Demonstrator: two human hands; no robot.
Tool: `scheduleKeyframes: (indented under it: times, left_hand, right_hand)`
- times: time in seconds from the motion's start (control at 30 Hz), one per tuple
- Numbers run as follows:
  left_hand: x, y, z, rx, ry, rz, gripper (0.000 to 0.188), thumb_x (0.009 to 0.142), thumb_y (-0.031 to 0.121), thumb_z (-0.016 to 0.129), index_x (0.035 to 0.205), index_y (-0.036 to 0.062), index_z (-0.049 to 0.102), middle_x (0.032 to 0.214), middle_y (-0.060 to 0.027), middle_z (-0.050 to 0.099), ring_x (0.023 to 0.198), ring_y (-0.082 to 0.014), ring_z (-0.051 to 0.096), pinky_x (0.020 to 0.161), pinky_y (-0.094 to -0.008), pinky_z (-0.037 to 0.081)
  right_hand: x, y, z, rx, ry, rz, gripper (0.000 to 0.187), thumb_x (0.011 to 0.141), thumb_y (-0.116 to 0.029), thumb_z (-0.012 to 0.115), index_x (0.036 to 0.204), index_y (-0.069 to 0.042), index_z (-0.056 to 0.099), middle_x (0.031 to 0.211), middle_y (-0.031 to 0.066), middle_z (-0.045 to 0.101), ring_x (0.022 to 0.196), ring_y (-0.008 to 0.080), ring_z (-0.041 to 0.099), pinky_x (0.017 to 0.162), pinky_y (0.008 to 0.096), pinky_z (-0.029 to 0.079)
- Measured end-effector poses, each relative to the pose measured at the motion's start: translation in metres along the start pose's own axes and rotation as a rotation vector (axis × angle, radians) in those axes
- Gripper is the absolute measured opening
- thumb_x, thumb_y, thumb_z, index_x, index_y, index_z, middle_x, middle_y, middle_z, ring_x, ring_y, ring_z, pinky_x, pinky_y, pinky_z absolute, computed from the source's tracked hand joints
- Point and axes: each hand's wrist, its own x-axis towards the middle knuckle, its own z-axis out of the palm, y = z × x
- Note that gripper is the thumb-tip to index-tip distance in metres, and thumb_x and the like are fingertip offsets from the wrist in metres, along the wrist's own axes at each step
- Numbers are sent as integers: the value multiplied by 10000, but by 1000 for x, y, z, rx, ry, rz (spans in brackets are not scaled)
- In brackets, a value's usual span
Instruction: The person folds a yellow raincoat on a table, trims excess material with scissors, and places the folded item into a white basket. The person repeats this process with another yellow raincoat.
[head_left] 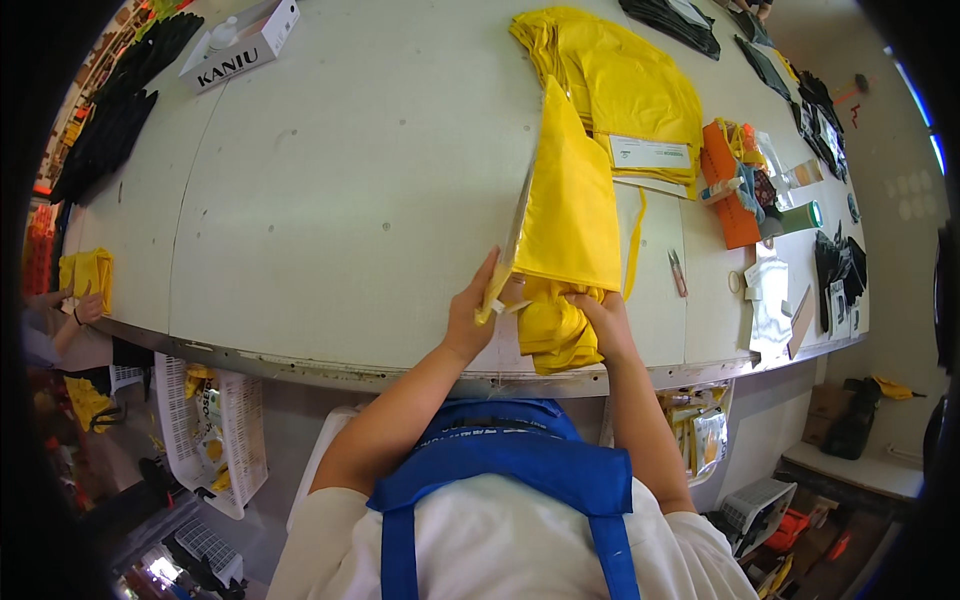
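Observation:
Near the table's front edge I hold a folded yellow glossy fabric piece (568,215), perhaps a garment; its exact kind does not show. A flat panel of it stands up away from me, and a bunched part hangs below. My left hand (473,312) is closed on its left edge, by a small white tag (498,307). My right hand (607,322) grips the bunched part at the lower right, thumb on top. A narrow yellow strap (635,245) lies on the table to the right. Just beyond is a stack of similar yellow pieces (640,85) with a white printed card (650,152).
Red-handled thread snips (679,273) lie to the right, near an orange box (728,190) of small items. A white box (240,45) and black gloves (105,150) are far left. Another person's hands (88,305) hold yellow fabric there. White baskets (215,430) stand below the table edge.

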Motion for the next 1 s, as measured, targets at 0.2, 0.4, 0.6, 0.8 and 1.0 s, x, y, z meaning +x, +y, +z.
scheduleKeyframes:
  times: [0.2, 0.4, 0.6, 0.8, 1.0]
  left_hand:
    - [-13, 8, 19, -2, -94, -76, 668, 858, -37, 499, 1447, 191, 283, 1173, -208, 598, 1066, -322, 606, 886, -335, 475]
    - [-34, 9, 11, -50, -318, -322, 714, 789, -92, 479, 1443, 114, 277, 1266, -163, 544, 1173, -272, 536, 969, -341, 424]
    - [-31, -30, -12, -1322, -350, -746, 525, 910, 297, 456, 1382, 83, 371, 1343, -91, 479, 1265, -244, 433, 1077, -397, 318]
    - [-31, 8, -3, -1093, -346, -669, 869, 824, 442, 657, 1456, 225, 101, 1430, -30, 321, 1293, -224, 380, 1033, -411, 370]
    - [-28, -9, -4, -922, -299, -727, 717, 852, 203, 572, 1441, 152, 166, 1402, -77, 356, 1279, -220, 393, 1022, -384, 378]
  right_hand:
    - [17, -6, 4, 253, 195, 116, 336, 812, -84, 647, 1107, 61, 574, 1080, 98, 634, 936, 181, 602, 791, 296, 482]
    - [48, 34, -13, -361, 157, -61, 501, 773, -222, 691, 1183, 15, 529, 1156, 148, 607, 1016, 276, 595, 839, 344, 471]
    - [36, 50, 3, -596, 80, -161, 451, 864, -206, 542, 1278, -38, 486, 1273, 172, 536, 1185, 350, 484, 977, 379, 396]
    - [29, 52, -7, -1599, -55, -717, 547, 870, -378, 530, 1354, -140, 438, 1421, 113, 395, 1319, 270, 345, 1066, 384, 295]
    - [41, 25, 9, -946, -234, -348, 580, 868, -381, 550, 1374, -134, 410, 1452, 107, 357, 1348, 308, 293, 1096, 375, 252]
